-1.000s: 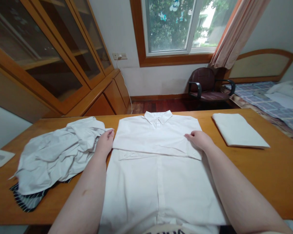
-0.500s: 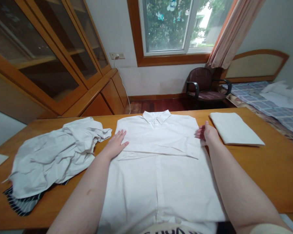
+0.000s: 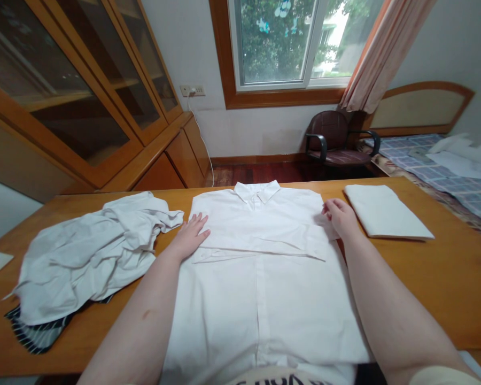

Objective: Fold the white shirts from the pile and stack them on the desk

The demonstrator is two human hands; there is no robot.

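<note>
A white collared shirt [image 3: 224, 299] lies front up on the table, its collar at the far edge and its sleeves folded across the chest. My left hand [image 3: 192, 233] rests flat on the shirt's left side below the shoulder, fingers spread. On the opposite side, my right hand [image 3: 342, 216] has its fingers curled together at the shirt's edge, pinching the cloth there. Its fingertips are partly hidden. The shirt's near end runs down to the front of my body.
A crumpled white garment [image 3: 92, 256] lies left on the wooden table [image 3: 457, 289], over a dark striped cloth [image 3: 38, 334]. At the right is a folded white cloth [image 3: 387, 211]. Beyond stand a glass-door cabinet [image 3: 144, 133], a chair [image 3: 336, 141] and a bed [image 3: 457, 171].
The fingers of my right hand have curled in and come together at the shirt's right edge, lifting slightly. My left hand stays nearly in place.
</note>
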